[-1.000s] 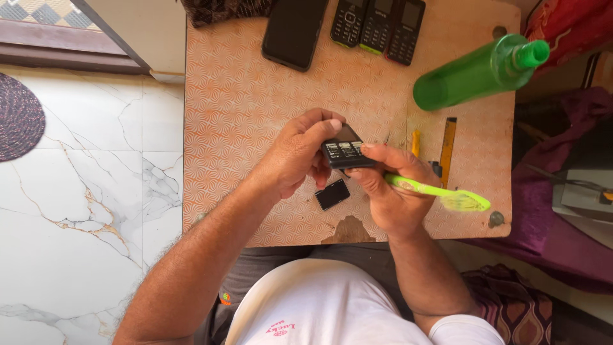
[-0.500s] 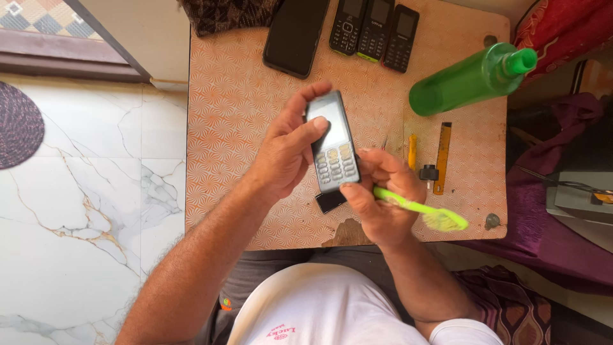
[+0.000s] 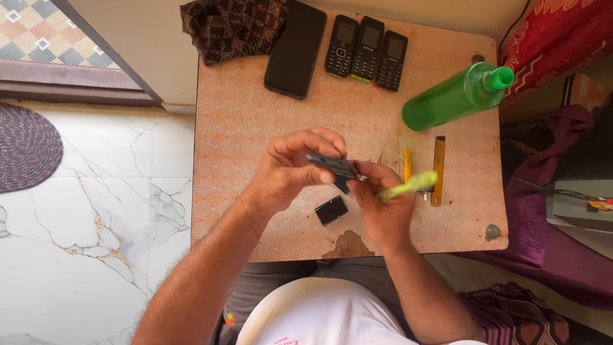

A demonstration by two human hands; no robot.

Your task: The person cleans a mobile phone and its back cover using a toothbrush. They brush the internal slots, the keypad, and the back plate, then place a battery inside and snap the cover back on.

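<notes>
The left hand [image 3: 290, 169] is clamped by its fingertips on a phone [image 3: 332, 165], held edge-on above the table [image 3: 255, 121], so the grip is thin; a twist or a push from the other side could, I judge, flip the phone out and drop it onto the small black part [image 3: 331, 210] lying just below the hands, or off the near edge. The right hand [image 3: 383, 204] is closed around a yellow-green brush [image 3: 408, 186] and also touches the phone's near end with its fingertips; holding both at once leaves little control, and the brush could slip or scrape. The phone itself is a slim dark bar, seen from the side, its face hidden; whether its back is on I cannot tell. Just right of the right hand lie a yellow tool [image 3: 408, 165] and an orange tool [image 3: 438, 169]. Beyond the hands lie a green bottle [image 3: 453, 96], three small phones [image 3: 367, 51] and a large phone [image 3: 295, 51].
</notes>
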